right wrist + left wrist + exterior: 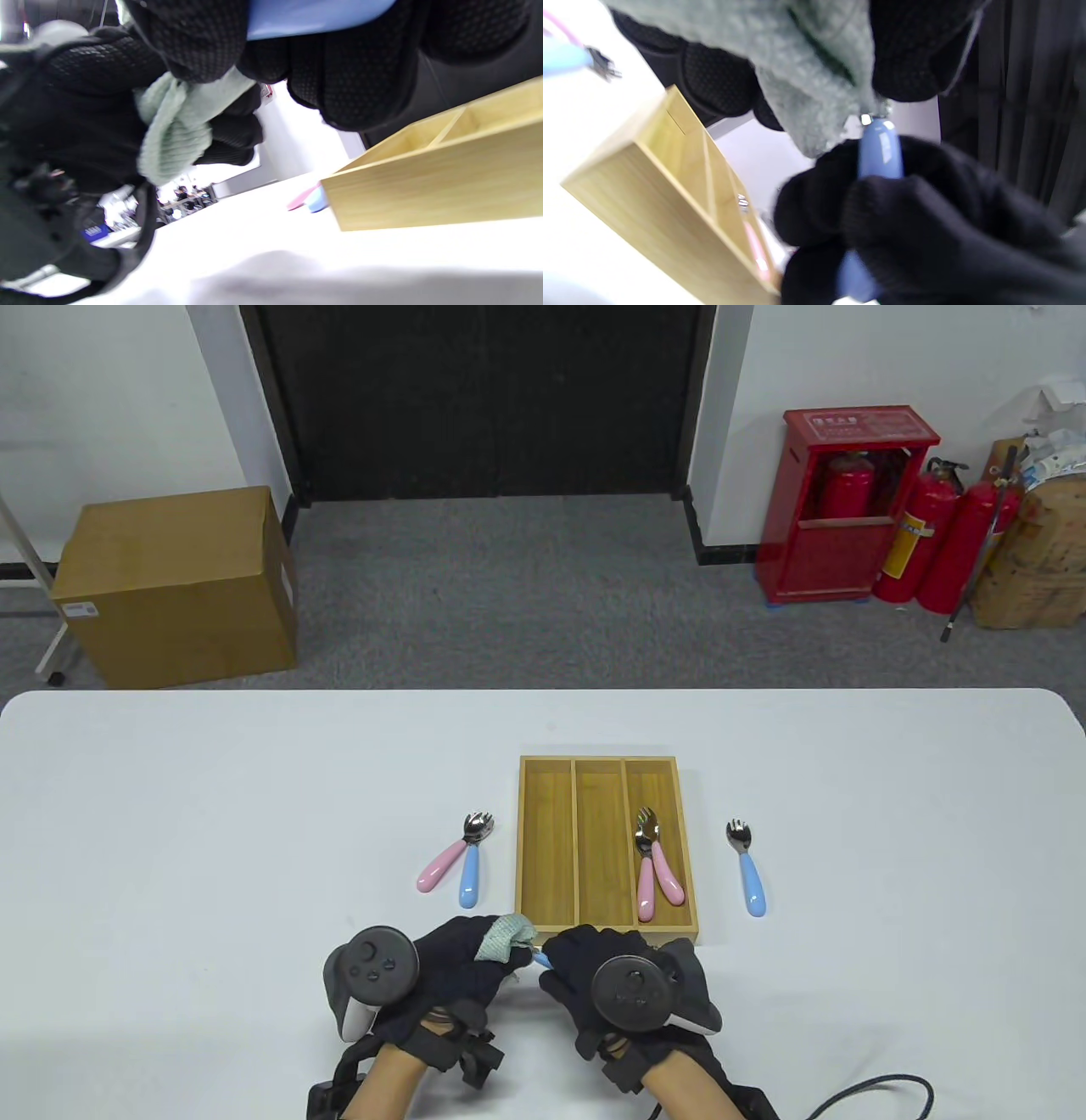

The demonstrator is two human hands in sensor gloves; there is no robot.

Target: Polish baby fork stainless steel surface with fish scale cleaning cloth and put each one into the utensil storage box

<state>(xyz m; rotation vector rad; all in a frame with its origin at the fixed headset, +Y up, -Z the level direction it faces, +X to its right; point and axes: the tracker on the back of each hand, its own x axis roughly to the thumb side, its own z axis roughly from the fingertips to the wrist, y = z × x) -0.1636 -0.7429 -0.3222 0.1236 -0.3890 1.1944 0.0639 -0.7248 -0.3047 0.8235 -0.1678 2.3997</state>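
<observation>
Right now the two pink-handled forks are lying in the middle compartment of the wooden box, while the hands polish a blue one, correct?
Not quite. The two pink-handled forks lie in the rightmost compartment of the wooden box, not the middle one, which shows nothing in it. The table view shows this. The rest holds: the left hand holds the cloth against a blue-handled fork gripped by the right hand.

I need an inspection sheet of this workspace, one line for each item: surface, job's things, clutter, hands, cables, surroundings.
Surface: white table, bare parts look clean.
Job's things: wooden storage box with two pink forks in its right compartment; a pink-and-blue pair of forks left of the box; blue fork right of it.
Clutter: nothing seen.
Hands: left hand holds green cloth; right hand grips blue-handled fork.
Cables: black cable by the right wrist.
Surroundings: cardboard box, fire extinguishers.
</observation>
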